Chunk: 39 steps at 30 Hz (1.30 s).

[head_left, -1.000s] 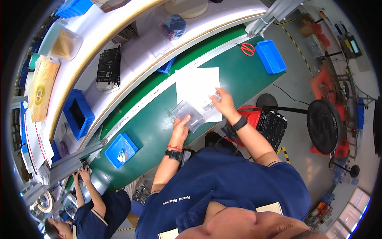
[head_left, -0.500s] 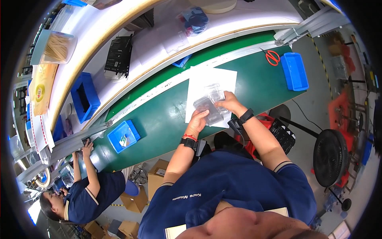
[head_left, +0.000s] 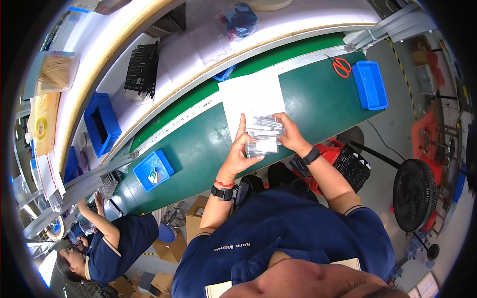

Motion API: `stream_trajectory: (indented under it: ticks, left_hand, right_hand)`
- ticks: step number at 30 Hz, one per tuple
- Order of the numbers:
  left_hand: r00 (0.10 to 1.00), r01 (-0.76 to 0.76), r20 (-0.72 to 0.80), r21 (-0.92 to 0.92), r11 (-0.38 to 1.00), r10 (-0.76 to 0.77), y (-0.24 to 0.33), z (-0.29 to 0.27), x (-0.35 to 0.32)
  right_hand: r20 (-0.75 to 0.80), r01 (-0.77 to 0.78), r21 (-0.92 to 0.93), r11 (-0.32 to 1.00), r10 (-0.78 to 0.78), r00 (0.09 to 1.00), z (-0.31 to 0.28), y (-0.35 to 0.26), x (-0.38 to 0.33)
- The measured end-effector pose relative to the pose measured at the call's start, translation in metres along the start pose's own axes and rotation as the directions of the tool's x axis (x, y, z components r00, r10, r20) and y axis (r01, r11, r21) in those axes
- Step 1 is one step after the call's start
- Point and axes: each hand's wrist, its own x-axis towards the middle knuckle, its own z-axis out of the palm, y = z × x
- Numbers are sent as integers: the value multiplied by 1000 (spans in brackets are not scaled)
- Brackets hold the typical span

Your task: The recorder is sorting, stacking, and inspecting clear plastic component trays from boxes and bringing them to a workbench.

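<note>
Clear plastic trays: two of 'em, a lower tray point(head_left: 267, 145) and an upper tray point(head_left: 263, 127), held between both hands over the near side of the green desk point(head_left: 198, 141). Glare's rough, so can't tell if they touch or nest.
Left hand point(head_left: 238, 155): fingers and thumb pinching the lower tray by its left end, index finger pointing up beside the upper one.
Right hand point(head_left: 294, 136): fingers pinching the upper tray at its right end.
White sheet point(head_left: 253, 94): on the desk, partly behind the trays in this view.
Slip risk: looks like slick plastic gripped only at the ends, so I reckon either tray could pivot or slide if a pinch loosens.
Bend risk: walls look thin, so squeezing too hard or knocking the two together could crease an edge.
Drop risk: desk's front edge is close, so a fumbled tray might hit the floor point(head_left: 392, 121).
Red scissors point(head_left: 342, 67): well apart, low snag worry imo.
</note>
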Motion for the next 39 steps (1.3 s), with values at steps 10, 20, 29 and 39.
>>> stream_trajectory:
  ticks: [10, 20, 29, 39]
  left_hand:
    - [941, 324, 67, -455, 830, -331, -35, 14, 0]
    - [913, 407, 156, -347, 845, -376, -74, 7, -2]
    - [938, 344, 92, -348, 872, -333, -28, 11, 23]
    - [983, 174, 53, -594, 786, -178, 11, 19, 24]
  right_hand:
    - [-50, 2, 79, 997, 2, 999, 12, 9, 2]
    - [-106, 9, -1, 1000, -9, 994, 16, 29, 1]
    - [-95, -14, 340, 940, 49, 994, -7, 2, 2]
    - [240, -219, 233, 947, 163, 957, -32, -36, -6]
